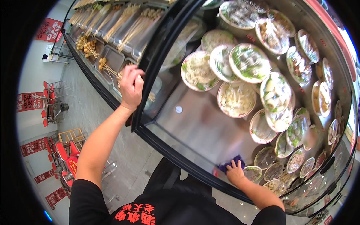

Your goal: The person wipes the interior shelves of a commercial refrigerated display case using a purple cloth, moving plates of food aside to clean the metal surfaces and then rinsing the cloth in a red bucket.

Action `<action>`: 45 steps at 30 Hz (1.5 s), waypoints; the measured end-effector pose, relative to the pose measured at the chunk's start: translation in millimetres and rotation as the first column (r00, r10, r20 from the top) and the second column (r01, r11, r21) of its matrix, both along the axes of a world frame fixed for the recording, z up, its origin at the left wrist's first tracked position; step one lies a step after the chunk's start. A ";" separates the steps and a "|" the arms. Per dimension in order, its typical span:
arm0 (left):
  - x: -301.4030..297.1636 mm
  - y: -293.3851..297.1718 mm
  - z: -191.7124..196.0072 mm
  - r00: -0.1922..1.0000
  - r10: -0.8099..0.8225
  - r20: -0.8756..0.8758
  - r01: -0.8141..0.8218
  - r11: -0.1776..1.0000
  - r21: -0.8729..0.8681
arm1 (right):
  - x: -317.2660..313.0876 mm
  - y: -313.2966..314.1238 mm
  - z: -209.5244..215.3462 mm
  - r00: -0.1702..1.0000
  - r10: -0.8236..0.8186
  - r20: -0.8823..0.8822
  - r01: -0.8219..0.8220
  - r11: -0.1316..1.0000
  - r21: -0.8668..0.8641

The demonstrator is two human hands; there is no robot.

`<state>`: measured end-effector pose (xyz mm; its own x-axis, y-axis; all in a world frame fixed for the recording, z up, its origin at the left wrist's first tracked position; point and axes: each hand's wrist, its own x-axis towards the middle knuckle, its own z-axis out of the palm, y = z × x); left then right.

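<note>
My left hand (131,87) is closed at the black door frame (147,80) of a glass-fronted display cabinet, its fingers curled against the frame's left side. Under my right hand (236,174) is a bunched purple cloth (231,163), pressed onto the bare metal shelf (195,129) close to the cabinet's front edge. Just right of that hand lies a wrapped plate of greens (252,173). Farther in are a film-covered plate of pale slices (237,99), a plate of noodles (200,71) and a plate with leafy greens (249,63).
Several more wrapped plates crowd the shelf's back and right. Metal trays of skewers (129,28) fill the left section. The black lower rail (187,163) runs in front of my body. Red chairs (71,153) stand on the grey tiled floor (88,86) at left.
</note>
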<state>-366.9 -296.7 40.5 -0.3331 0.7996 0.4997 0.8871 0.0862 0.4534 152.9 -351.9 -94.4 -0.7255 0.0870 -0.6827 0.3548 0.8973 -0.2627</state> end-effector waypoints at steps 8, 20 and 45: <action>25.8 4.1 18.4 0.936 0.079 -0.344 -0.054 0.995 0.084 | -83.2 130.4 77.7 -0.271 -0.944 0.187 0.593 -0.316 -0.741; 119.8 91.5 -80.1 0.278 0.259 0.925 0.093 0.951 -0.294 | -197.5 225.3 104.1 -0.527 -0.717 0.457 0.113 -0.592 -0.798; 291.5 173.7 -54.1 -0.175 0.364 0.915 0.501 0.833 -0.235 | 59.8 134.8 97.9 -1.000 -0.014 0.026 -0.014 -0.544 -0.839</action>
<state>-75.5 -123.1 -13.6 0.0358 0.7529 -0.6572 -0.4967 0.5841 0.6420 212.7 -217.2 3.5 0.7066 0.5356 -0.4625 -0.3738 -0.2725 -0.8866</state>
